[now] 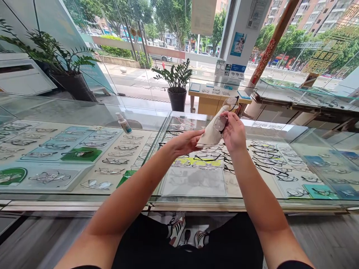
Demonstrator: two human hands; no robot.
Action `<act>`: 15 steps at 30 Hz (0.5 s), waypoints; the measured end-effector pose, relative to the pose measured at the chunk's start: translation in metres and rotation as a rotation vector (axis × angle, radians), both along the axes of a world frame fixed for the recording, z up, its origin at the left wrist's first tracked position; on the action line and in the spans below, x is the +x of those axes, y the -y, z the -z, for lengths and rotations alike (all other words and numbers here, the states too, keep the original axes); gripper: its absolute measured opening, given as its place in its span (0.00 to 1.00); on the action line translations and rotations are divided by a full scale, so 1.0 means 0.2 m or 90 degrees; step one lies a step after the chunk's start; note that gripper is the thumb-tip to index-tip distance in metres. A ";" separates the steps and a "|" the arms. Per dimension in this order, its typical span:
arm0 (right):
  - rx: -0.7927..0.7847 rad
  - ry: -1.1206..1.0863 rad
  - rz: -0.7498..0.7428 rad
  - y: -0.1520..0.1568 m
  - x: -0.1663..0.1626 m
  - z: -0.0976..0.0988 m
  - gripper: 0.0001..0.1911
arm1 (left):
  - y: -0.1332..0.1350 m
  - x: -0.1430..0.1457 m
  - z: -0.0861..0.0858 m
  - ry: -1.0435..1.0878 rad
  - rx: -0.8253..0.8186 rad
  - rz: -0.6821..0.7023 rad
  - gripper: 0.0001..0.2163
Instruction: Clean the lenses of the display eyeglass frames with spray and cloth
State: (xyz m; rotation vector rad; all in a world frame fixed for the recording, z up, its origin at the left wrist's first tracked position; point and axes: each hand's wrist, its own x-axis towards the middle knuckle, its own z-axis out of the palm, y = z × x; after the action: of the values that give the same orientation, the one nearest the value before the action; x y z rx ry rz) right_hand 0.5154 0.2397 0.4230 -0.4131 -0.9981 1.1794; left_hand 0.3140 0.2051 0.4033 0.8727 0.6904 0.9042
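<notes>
Above the glass counter, my right hand [235,132] grips a pair of eyeglasses [220,123] by the frame, with one lens facing me and the other farther up. A cream cleaning cloth [209,135] hangs in my left hand [186,143], its fingers closed on the cloth's left side. The cloth lies against the eyeglasses, partly behind the near lens. Some of my left fingertips are hidden by the cloth.
Under the counter's glass top [146,112] lie many rows of display eyeglasses [114,161]. A white spray bottle [123,123] stands on the glass to the left. Beyond are potted plants [177,99] and a wooden display table [206,102].
</notes>
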 end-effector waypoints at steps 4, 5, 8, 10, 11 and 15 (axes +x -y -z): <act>0.005 -0.011 0.015 -0.03 0.03 -0.01 0.08 | -0.01 0.01 0.02 -0.002 -0.023 -0.055 0.14; 0.009 -0.011 0.015 -0.03 0.04 -0.01 0.08 | -0.02 0.00 0.02 0.010 -0.019 -0.068 0.13; 0.013 -0.004 0.008 -0.04 0.04 0.00 0.10 | -0.05 -0.01 0.02 0.061 0.035 -0.130 0.12; -0.002 0.018 0.009 -0.05 0.04 0.01 0.11 | -0.06 -0.02 0.00 0.083 0.097 -0.195 0.13; -0.011 0.032 0.020 -0.05 0.04 0.02 0.12 | -0.06 -0.03 0.00 0.089 0.129 -0.229 0.15; -0.005 0.089 0.125 -0.05 0.04 0.02 0.10 | -0.08 -0.05 -0.03 0.077 0.232 -0.354 0.22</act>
State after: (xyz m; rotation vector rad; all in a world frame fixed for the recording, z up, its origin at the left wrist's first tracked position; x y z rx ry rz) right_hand 0.5244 0.2492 0.4198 -0.5931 -1.0486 0.9878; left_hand 0.3037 0.2203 0.4098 0.9521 0.6838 1.6050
